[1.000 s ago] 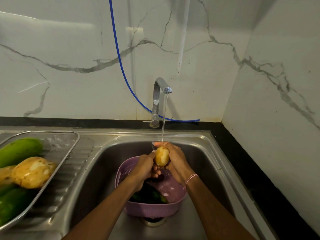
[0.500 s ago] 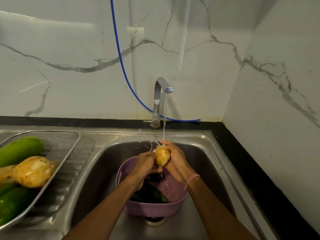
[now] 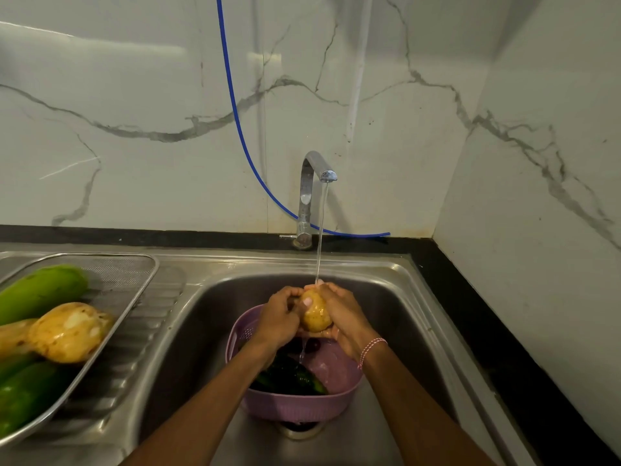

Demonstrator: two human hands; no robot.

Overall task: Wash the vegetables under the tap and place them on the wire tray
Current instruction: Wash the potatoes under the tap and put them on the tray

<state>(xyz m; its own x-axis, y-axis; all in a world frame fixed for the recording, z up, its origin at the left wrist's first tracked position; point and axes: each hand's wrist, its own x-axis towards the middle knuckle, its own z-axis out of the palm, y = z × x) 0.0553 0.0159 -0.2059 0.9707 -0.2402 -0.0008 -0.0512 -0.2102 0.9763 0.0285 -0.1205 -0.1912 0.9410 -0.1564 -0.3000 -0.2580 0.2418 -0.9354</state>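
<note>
Both hands hold the potato (image 3: 316, 316) under the tap (image 3: 311, 183) water, over the pink basket (image 3: 295, 406) in the sink (image 3: 403, 314). The left hand (image 3: 279, 317) and right hand (image 3: 347, 319) curl their fingers round it. They have just closed more over its top, so the rubbing goes on, and the tray (image 3: 121, 270) comes next

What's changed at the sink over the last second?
Little: the left hand slid slightly up the potato, rubbing it, while the right hand kept gripping it under the tap. The basket and tray stayed put.
</note>
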